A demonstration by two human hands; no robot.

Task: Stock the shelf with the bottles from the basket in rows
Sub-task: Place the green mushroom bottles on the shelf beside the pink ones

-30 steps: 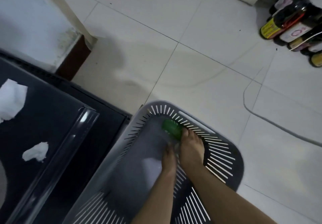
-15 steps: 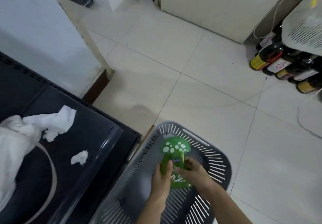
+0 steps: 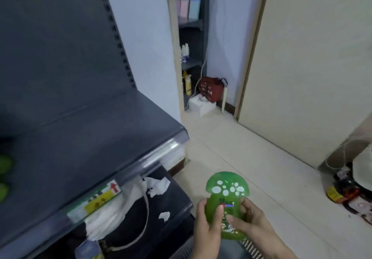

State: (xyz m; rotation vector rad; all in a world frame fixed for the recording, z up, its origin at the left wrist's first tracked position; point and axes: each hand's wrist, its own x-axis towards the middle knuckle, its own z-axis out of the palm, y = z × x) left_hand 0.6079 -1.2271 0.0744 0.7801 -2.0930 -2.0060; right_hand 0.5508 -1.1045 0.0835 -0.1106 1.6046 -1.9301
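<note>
A second ago both hands were down in the basket around something green. Now the green mushroom-shaped bottle (image 3: 225, 192) is out and held in the air, cap upward, just beside the front right corner of the shelf (image 3: 90, 148). The view has swung from the floor up to the shelf. The left hand (image 3: 207, 224) is wrapped round the left side of the bottle's body. The right hand (image 3: 247, 222) clamps the right side, its thumb across the printed front. Only a slatted corner of the basket (image 3: 251, 248) shows below the hands.

The pick appears done and the placing not yet begun: the bottle is still off the grey shelf board and to its right. Blurred green shapes (image 3: 5, 164) at the board's far left edge may be bottles already set down, though this cannot be told for sure. The next move probably calls for carrying the bottle left over the front lip with its yellow price label (image 3: 102, 198) and standing it in line.
</note>
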